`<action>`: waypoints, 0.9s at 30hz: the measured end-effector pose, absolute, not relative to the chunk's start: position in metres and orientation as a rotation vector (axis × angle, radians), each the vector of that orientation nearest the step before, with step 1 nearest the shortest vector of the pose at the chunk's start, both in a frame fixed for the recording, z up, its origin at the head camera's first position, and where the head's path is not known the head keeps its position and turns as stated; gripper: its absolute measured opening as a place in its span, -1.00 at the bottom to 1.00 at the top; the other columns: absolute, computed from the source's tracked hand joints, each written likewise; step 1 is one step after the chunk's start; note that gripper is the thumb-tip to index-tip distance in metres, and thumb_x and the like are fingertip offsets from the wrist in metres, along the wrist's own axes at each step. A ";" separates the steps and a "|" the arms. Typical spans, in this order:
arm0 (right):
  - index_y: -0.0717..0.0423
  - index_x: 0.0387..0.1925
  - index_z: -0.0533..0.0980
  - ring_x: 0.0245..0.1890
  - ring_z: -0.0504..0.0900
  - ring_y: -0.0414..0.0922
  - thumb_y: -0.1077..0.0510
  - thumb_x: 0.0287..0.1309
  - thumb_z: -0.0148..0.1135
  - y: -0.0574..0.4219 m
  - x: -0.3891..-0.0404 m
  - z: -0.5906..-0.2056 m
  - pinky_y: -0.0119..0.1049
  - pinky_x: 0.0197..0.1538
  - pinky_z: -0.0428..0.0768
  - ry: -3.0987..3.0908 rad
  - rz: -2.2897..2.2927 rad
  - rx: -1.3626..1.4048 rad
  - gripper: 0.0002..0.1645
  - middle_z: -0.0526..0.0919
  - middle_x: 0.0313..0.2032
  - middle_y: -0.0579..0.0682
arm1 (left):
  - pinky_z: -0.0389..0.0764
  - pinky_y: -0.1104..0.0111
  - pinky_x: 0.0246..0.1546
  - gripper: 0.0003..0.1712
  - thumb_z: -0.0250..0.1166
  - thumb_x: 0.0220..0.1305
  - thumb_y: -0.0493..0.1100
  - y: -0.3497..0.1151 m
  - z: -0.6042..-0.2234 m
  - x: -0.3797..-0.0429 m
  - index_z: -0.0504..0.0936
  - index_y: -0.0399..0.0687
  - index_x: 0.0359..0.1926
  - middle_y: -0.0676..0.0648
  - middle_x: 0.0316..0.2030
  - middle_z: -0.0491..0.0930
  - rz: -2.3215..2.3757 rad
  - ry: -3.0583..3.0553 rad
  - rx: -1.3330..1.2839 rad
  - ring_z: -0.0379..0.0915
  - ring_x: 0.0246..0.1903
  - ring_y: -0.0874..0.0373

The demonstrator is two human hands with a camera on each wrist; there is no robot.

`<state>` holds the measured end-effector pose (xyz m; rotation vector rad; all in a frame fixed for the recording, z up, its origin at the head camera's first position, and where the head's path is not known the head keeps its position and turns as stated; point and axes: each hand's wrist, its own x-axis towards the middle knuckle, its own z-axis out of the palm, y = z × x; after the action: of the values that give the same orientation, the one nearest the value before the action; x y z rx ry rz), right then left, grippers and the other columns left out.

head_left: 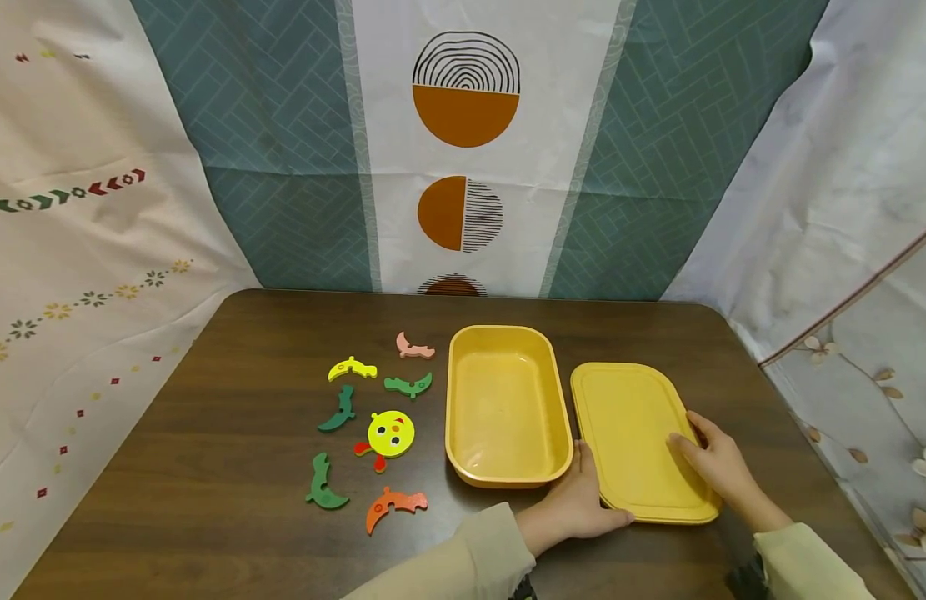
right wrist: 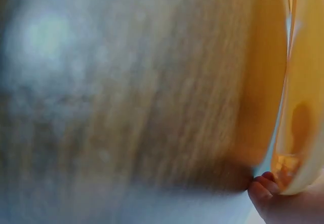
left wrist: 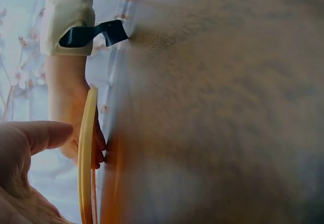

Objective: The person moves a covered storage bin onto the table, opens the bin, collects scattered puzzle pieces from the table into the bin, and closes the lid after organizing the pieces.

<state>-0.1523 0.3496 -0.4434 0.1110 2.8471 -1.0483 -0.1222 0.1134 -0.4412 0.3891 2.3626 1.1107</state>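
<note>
A yellow rectangular lid [head_left: 633,433] lies to the right of a matching yellow box [head_left: 508,483]. My right hand [head_left: 721,462] pinches the lid's right edge, thumb on top, with its fingers reaching below the rim in the left wrist view. Along the lid's left side, between it and the box, my left hand [head_left: 575,504] has its fingers extended. The left thumb stretches toward the lid's near corner and, in the left wrist view, points at the lid's edge [left wrist: 87,158]. Some left fingertips are hidden. No things are visible inside the box.
Left of the box lie several flat, curved toy pieces, among them a yellow piece [head_left: 352,367], a pink piece [head_left: 414,347] and an orange piece [head_left: 395,504]. A round yellow face piece [head_left: 391,435] with red parts is among them. Everything stands on a brown wooden table [head_left: 230,467].
</note>
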 end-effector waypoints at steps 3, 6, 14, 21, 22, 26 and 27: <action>0.54 0.30 -0.06 0.25 0.08 0.41 -0.08 0.29 -0.03 0.347 -0.153 -0.443 0.21 0.22 0.18 2.809 -1.060 0.096 -0.11 0.05 0.25 0.56 | 0.17 0.34 0.30 0.18 0.32 -0.01 0.22 0.115 -0.438 -0.121 -0.17 -0.12 0.43 -0.13 0.43 -0.20 1.069 2.391 0.382 -0.17 0.41 0.09; 0.56 0.29 -0.06 0.25 0.07 0.42 -0.06 0.28 0.00 0.344 -0.153 -0.444 0.22 0.22 0.17 2.805 -1.054 0.070 -0.10 0.04 0.24 0.58 | 0.13 0.29 0.33 0.15 0.31 0.00 0.23 0.116 -0.438 -0.120 -0.12 -0.12 0.42 -0.12 0.44 -0.22 1.013 2.427 0.410 -0.24 0.42 0.09; 0.63 0.27 -0.14 0.24 -0.07 0.49 -0.04 0.15 0.15 0.341 -0.152 -0.448 0.34 0.18 0.04 2.830 -0.903 -0.101 0.05 -0.15 0.27 0.61 | 0.09 0.29 0.34 0.16 0.31 -0.01 0.25 0.116 -0.442 -0.120 -0.11 -0.12 0.42 -0.12 0.44 -0.22 0.976 2.443 0.432 -0.29 0.43 0.11; 0.61 0.28 -0.12 0.24 -0.08 0.49 -0.06 0.14 0.15 0.338 -0.150 -0.445 0.34 0.18 0.02 2.849 -0.892 -0.082 0.04 -0.16 0.28 0.59 | 0.11 0.30 0.33 0.16 0.31 -0.01 0.25 0.114 -0.441 -0.119 -0.12 -0.09 0.43 -0.11 0.44 -0.25 1.011 2.428 0.428 -0.27 0.42 0.11; 0.60 0.28 -0.12 0.24 -0.07 0.49 -0.07 0.14 0.14 0.338 -0.150 -0.445 0.34 0.18 0.02 2.852 -0.882 -0.070 0.04 -0.15 0.28 0.59 | 0.13 0.32 0.33 0.17 0.31 -0.01 0.25 0.114 -0.442 -0.119 -0.13 -0.09 0.43 -0.11 0.44 -0.26 1.016 2.430 0.435 -0.25 0.42 0.11; 0.59 0.28 -0.08 0.24 -0.04 0.48 -0.09 0.15 0.13 0.337 -0.150 -0.445 0.32 0.19 0.04 2.867 -0.851 -0.025 0.03 -0.10 0.27 0.58 | 0.17 0.33 0.31 0.16 0.30 0.00 0.25 0.110 -0.444 -0.117 -0.13 -0.12 0.42 -0.13 0.43 -0.22 1.000 2.466 0.524 -0.21 0.42 0.10; 0.60 0.27 -0.07 0.24 -0.03 0.48 -0.09 0.15 0.12 0.336 -0.149 -0.444 0.32 0.19 0.05 2.876 -0.844 -0.020 0.02 -0.08 0.27 0.58 | 0.16 0.31 0.32 0.15 0.29 0.01 0.25 0.109 -0.444 -0.116 -0.12 -0.13 0.42 -0.13 0.43 -0.20 0.985 2.481 0.565 -0.21 0.42 0.08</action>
<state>-0.1495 0.3361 -0.4444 -0.0204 2.8756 -0.8441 -0.1164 0.1087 -0.4442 0.5650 2.4810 0.9852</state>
